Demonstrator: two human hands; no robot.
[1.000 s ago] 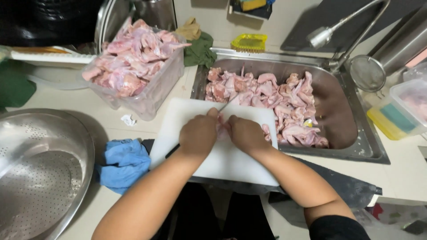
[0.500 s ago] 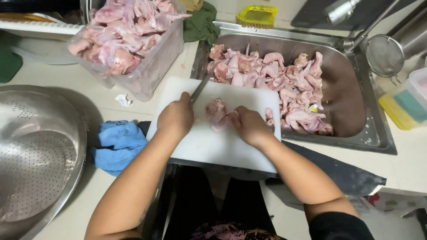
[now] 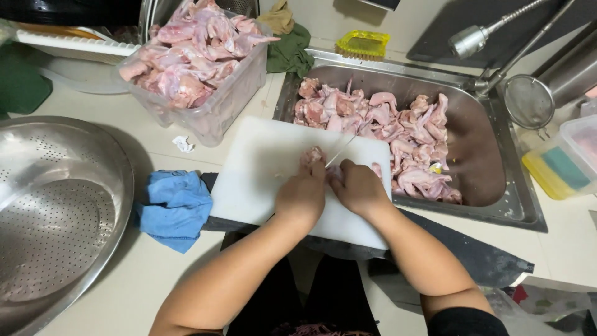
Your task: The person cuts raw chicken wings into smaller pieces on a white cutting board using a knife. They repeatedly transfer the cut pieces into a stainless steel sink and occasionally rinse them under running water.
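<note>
A person cuts a raw chicken piece [image 3: 313,155] on a white cutting board [image 3: 261,168] beside a steel sink [image 3: 497,180] heaped with more chicken. The left hand [image 3: 303,198] is curled down on the piece, pinning it. The right hand [image 3: 359,188] is closed round a knife [image 3: 341,151], blade angled toward the sink. The cut appears under way; finishing it likely needs a steady downward press.

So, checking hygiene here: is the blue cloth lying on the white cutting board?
No, the blue cloth lies on the counter beside the white cutting board.
</note>
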